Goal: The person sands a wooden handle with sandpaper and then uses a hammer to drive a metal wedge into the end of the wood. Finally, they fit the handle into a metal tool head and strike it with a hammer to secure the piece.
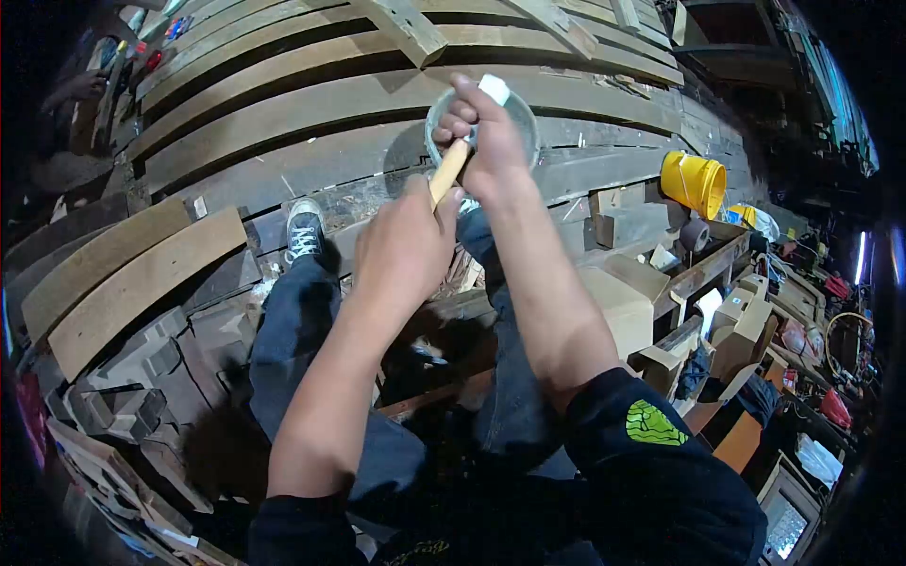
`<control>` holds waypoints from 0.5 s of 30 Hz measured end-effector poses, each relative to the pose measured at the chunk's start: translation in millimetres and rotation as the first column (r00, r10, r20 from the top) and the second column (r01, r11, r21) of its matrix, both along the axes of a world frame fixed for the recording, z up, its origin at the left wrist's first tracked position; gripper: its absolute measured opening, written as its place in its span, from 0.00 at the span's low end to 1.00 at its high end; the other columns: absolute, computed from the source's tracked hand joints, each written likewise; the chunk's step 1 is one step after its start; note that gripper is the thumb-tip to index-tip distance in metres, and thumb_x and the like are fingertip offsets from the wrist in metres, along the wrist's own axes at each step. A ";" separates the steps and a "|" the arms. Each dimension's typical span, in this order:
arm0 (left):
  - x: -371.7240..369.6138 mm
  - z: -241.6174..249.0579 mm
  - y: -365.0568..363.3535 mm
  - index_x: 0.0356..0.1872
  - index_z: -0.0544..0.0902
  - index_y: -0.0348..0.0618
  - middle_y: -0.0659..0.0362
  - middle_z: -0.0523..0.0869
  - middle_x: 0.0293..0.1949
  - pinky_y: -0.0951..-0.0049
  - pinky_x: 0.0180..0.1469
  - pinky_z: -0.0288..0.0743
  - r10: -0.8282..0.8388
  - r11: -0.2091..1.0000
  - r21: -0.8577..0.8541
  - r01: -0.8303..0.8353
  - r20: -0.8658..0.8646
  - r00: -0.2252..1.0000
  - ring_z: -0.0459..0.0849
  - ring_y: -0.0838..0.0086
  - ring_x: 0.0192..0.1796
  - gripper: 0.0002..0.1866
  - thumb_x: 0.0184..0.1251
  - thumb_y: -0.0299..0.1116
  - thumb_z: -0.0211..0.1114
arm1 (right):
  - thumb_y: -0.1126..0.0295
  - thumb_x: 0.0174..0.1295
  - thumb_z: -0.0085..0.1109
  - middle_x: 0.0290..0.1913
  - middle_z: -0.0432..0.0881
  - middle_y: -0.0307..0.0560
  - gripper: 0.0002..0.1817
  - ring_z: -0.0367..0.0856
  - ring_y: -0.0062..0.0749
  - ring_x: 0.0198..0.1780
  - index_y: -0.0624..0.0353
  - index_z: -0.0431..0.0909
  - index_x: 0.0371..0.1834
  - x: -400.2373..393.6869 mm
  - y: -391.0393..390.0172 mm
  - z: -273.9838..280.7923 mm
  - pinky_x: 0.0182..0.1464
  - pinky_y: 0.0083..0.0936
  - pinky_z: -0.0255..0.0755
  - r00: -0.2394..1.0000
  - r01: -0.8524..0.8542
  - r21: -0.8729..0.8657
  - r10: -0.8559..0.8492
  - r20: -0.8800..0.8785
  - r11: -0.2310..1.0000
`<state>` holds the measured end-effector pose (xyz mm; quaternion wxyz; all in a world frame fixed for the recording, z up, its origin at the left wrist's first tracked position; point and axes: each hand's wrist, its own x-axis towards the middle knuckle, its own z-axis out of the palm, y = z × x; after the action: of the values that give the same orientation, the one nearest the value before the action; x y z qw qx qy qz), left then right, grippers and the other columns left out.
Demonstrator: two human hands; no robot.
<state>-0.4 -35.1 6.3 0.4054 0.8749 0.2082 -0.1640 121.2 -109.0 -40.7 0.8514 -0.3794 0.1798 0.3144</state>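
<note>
My left hand point(406, 238) is closed around the lower part of a pale wooden handle point(449, 173), which slants up to the right. Just above it, my right hand point(491, 137) curls its fingers over the handle's upper end. A white, blocky piece point(494, 90) sticks out past the right hand, roughly in line with the handle; whether the two are joined is hidden by the fingers. Behind the right hand stands a round grey-green bucket point(529, 123), partly covered by that hand. What is inside it cannot be made out.
Long wooden planks point(311, 127) lie in rows ahead, with short offcuts point(406, 28) on top. To the left are curved boards point(142, 297). A yellow bucket point(694, 184) lies tilted at right, near cardboard boxes point(613, 307). My shoe point(304, 231) rests by the planks.
</note>
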 end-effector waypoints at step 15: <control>-2.9 2.5 7.7 0.43 0.74 0.32 0.36 0.82 0.33 0.48 0.43 0.73 -0.003 1.000 0.002 0.003 -0.028 1.000 0.82 0.42 0.39 0.22 0.71 0.47 0.52 | 0.67 0.64 0.59 0.17 0.62 0.28 0.10 0.59 0.15 0.17 0.49 0.65 0.33 -5.4 10.7 -9.4 0.24 0.18 0.60 0.997 0.017 0.141 -0.006 -0.079 0.990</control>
<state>-3.4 -27.5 8.8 0.4013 0.8732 0.2125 -0.1769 115.8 -98.3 -50.2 0.8702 -0.3044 0.1924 0.3362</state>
